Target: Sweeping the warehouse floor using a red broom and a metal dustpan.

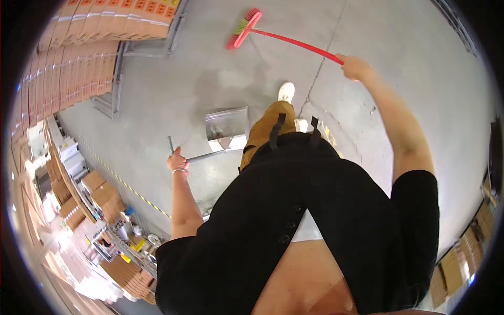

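My right hand (355,68), out to the upper right, is closed round the end of a red broom handle. The push broom (245,30) reaches away to the left, its pink head with red and green bristles on the grey floor. Low on the left, my left hand (178,161) grips the grey handle of a long-handled dustpan. The dustpan's metal pan (227,144) stands by my legs, with its open side facing away from me. Some dark bits seem to lie inside the pan, too small to make out.
Tall stacks of brown cartons (73,73) stand on metal racks (149,50) at the upper left. Yellow-black tape (128,186) runs along the floor on the left, beside shelves with boxes (107,202). More cartons (452,270) line the lower right. A crack (316,79) crosses the concrete floor.
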Available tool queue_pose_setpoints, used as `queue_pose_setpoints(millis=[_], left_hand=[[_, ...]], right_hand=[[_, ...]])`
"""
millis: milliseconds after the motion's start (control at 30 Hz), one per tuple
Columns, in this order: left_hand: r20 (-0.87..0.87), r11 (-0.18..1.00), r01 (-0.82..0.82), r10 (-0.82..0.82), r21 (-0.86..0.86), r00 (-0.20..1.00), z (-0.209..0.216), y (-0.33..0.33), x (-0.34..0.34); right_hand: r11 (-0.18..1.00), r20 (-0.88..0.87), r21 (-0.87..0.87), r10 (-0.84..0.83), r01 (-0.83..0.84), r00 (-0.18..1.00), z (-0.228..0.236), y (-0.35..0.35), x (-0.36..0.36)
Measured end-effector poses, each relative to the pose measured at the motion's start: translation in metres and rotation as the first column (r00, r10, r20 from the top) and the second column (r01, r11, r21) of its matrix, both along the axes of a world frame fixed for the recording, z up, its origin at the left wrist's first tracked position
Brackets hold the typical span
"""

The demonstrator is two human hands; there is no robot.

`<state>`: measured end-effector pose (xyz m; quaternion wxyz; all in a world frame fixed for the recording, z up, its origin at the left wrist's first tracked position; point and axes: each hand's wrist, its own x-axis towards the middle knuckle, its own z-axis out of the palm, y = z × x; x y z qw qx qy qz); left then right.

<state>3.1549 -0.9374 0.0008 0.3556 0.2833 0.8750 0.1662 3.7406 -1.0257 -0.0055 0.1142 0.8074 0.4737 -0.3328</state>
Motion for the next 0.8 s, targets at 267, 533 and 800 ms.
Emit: queue_pose_setpoints(millis=[267,533,800], left_hand=[[0.074,0.997,-0.04,0.035,0.063,0.997,0.003,-0.008,0.004],[0.187,0.985,0.092,-0.119,0.147,0.975,0.014,0.013,0.068],[0.182,0.908,0.339,-0.387,0.247,0.904,0.014,0.053,0.14]], right_hand=[[0.976,0.186,-0.213,-0.005,0.045,0.983,0.092,-0.19,0.054],[0.904,0.331,-0.257,-0.251,0.343,0.91,0.162,-0.416,0.077],[0.877,0.516,-0.108,-0.354,0.469,0.78,0.248,-0.534,0.093]])
